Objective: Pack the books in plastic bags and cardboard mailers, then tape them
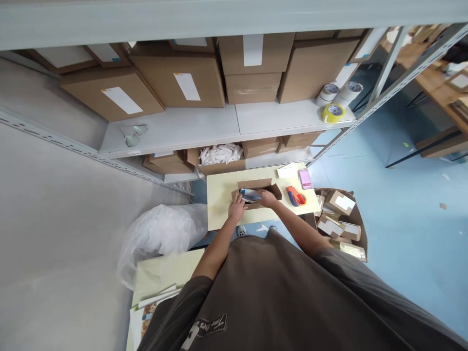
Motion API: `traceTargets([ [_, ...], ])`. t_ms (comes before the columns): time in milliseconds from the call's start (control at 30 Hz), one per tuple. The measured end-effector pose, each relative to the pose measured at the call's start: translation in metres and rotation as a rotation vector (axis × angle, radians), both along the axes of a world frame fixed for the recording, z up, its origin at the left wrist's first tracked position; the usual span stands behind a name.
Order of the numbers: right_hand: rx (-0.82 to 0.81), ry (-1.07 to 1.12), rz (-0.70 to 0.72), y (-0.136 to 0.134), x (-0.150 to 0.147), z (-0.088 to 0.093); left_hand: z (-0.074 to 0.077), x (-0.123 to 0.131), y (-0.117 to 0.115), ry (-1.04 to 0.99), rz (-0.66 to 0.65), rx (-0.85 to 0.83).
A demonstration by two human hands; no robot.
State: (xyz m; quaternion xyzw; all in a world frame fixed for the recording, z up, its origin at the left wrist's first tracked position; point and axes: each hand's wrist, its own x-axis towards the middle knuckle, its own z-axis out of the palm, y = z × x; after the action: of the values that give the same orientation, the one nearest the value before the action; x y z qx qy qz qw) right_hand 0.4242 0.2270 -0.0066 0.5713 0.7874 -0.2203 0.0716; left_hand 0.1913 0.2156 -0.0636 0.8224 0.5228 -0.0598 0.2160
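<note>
An open cardboard box (255,184) with raised flaps stands on the pale yellow table (219,214). My right hand (267,199) is closed on a flat blue and white item (250,194), tilted over the box opening. At the box's left end is my left hand (237,207), its fingers apart against the flap, close to the item's left edge. To the right of the box lie a red and blue tape dispenser (295,196), a pink pad (304,179) and white paper (287,170).
A metal shelf (204,124) with cartons, tape rolls (333,112) and glasses (133,135) rises behind the table. Small packed boxes fill a large carton (360,234) at right. A clear plastic bag (164,229) bulges at left. Another table (164,273) stands lower left.
</note>
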Motion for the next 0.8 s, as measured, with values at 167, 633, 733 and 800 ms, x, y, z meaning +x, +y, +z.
traceTargets([
  [167,0.231,-0.032,-0.317,-0.045,0.041,0.014,0.002,-0.003,-0.009,-0.069,0.079,0.043],
  [633,-0.052,0.043,-0.470,-0.050,0.068,-0.030,-0.001,0.026,0.006,0.045,0.050,-0.099],
  [733,-0.094,0.107,-0.513,-0.047,0.073,-0.032,0.004,0.033,0.017,0.099,0.056,-0.165],
  [800,-0.101,0.092,-0.508,-0.048,0.076,-0.032,0.006,0.030,0.018,0.071,0.076,-0.180],
])
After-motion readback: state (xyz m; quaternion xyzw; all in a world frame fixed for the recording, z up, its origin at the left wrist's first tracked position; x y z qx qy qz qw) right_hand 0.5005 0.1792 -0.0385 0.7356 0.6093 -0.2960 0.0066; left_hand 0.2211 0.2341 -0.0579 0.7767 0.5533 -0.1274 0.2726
